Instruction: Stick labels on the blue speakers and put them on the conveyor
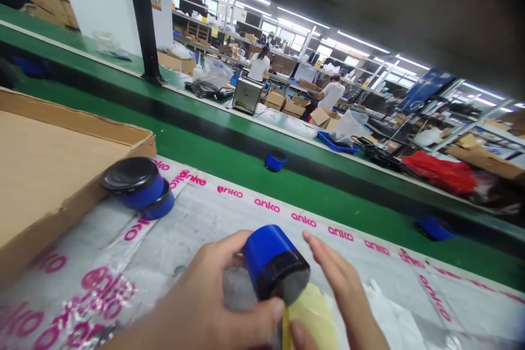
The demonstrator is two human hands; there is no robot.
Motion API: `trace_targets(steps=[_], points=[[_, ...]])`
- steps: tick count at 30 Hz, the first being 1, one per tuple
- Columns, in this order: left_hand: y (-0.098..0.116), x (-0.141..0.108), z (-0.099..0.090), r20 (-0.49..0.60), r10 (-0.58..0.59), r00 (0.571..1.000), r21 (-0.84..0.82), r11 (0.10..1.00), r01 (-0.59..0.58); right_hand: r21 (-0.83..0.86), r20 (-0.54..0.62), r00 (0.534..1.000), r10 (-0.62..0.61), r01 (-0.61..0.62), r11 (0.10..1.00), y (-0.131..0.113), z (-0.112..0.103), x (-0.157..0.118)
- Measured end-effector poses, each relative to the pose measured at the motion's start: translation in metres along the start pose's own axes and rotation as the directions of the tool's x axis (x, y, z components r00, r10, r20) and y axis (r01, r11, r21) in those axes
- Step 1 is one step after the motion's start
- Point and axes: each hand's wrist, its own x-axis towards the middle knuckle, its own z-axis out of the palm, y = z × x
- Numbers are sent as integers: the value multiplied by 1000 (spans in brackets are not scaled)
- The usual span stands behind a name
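Observation:
Tilted in my left hand is a blue and black cylinder, its shiny dark end turned toward the lower right. The left thumb presses near that dark end, and the fingers wrap behind the blue side. My right hand is just right of the cylinder, its fingers stretched up and apart from it. A pale yellow sheet lies between the right thumb and palm, below the cylinder; its lower part is cut off. Two similar blue and black round pieces lean together on the left.
A cardboard tray borders the left side. Pink-printed tape crosses the grey work surface. Beyond runs a green conveyor belt carrying a blue cylinder and another blue piece. Two people work at the back among boxes.

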Motion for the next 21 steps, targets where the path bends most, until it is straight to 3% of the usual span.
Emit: trace_targets(steps=[4, 8, 11, 15, 18, 21], points=[[4, 4, -5, -106, -89, 990, -33, 996, 86, -161, 212, 977, -12, 47, 986, 40, -18, -10], [6, 8, -6, -164, -156, 974, -91, 986, 143, -200, 462, 870, 172, -87, 976, 71, -11, -23], [6, 9, -5, -170, -147, 974, -97, 986, 132, -179, 478, 844, 243, -177, 968, 71, -3, -22], [12, 8, -6, -135, -109, 985, -98, 991, 96, -81, 471, 821, 322, -323, 943, 58, -6, -12], [16, 1, -7, -78, -42, 996, -101, 994, 34, 50, 496, 790, 361, -441, 896, 53, -12, -1], [8, -14, -6, -90, -33, 995, -76, 997, 27, 253, 496, 805, 326, -493, 832, 49, -11, 12]])
